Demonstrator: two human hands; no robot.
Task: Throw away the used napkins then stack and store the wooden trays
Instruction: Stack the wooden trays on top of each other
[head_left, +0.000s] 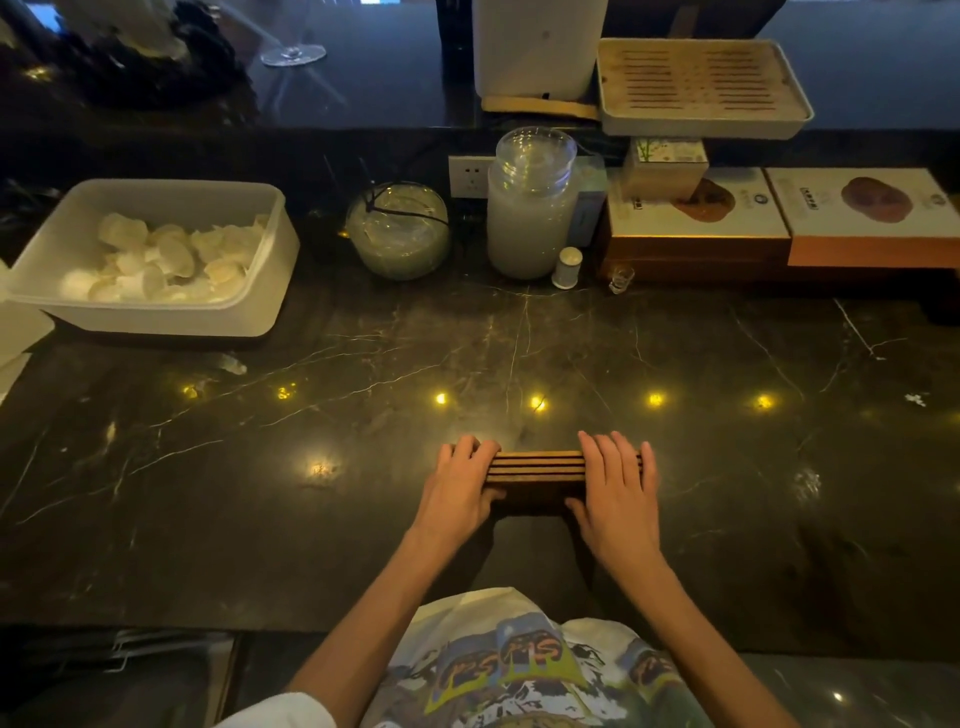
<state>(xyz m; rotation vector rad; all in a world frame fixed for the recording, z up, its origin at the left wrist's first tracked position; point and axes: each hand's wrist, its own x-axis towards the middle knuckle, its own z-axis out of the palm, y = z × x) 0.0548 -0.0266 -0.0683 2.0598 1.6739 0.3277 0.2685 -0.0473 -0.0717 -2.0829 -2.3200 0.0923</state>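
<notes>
Head view is the only one here, so here goes. The stack of wooden trays (540, 466) sits on the dark marble counter (727, 467), close to the near edge and about midway along it. I count roughly four thin slats of edge showing between the hands. The left hand (457, 486) is wrapped over the left end, fingers curled on top and thumb tucked at the near side; the right hand (618, 493) lies over the right end, fingers flatter, thumb also on the near side. So both are closed on the stack, one at each end.

Handling guess: stiff, light wood, not fragile, but loose trays could slide on each other, so pinching both ends and keeping it level seems smart.

Containers: a white plastic tub (156, 254) near the far left corner holds pale crumpled pieces, maybe napkins, can't say for sure. A round glass bowl (397, 231) toward the far edge looks to hold clear stuff, hard to tell. Beside it is a tall lidded glass jar (532, 205), cloudy white inside. A slatted tray (701, 85) sits on the raised back ledge, with nothing on it.
</notes>
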